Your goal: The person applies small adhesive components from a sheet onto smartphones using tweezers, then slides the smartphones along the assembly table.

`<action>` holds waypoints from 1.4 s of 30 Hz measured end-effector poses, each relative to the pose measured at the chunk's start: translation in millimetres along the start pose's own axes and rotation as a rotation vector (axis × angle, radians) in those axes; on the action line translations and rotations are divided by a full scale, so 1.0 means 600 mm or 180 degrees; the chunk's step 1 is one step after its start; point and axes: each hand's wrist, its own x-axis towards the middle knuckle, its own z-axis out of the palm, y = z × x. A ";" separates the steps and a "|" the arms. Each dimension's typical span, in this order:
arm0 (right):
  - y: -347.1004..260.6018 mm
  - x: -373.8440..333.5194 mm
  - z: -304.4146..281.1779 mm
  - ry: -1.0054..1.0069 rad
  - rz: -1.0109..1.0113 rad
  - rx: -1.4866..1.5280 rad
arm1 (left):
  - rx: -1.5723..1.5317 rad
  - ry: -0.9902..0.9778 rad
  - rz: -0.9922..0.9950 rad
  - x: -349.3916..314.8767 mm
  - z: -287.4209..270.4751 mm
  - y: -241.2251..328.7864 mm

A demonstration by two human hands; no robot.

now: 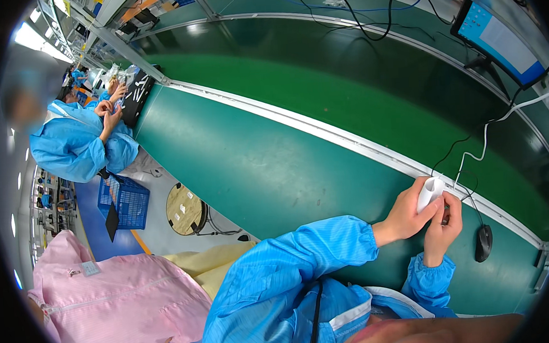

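Observation:
A short white tube-like piece (430,192), curled with its hollow end facing up, is gripped by my left hand (402,214). The fingers lie behind it and the thumb reaches across its lower front. Close against its right side, my right hand (442,230) is closed, with thumb and fingers curled together. A small dark spot shows between those fingers, too small to make out. Both hands are raised over the near part of the green tabletop (255,166), by the white rail (347,139). A black mouse (484,243) lies to the right of my hands.
A monitor (498,40) stands at the far right, with white and black cables (485,137) running toward my hands. On the left a co-worker in blue (80,141) handles something beside a black tray (138,98). A person in pink (120,297), a round stool (186,208) and a blue basket (130,202) are nearby.

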 end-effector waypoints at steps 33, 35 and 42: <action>-0.030 0.009 0.004 -0.0069 0.0009 0.0045 | 0.0344 0.0065 0.0276 0.003 0.008 -0.008; -0.023 0.008 0.007 -0.0069 -0.0056 0.0048 | 0.0450 0.0148 0.0385 0.004 0.006 -0.009; -0.012 0.008 0.006 -0.0083 -0.0310 -0.0073 | 0.0247 0.0087 0.0356 0.005 0.007 -0.007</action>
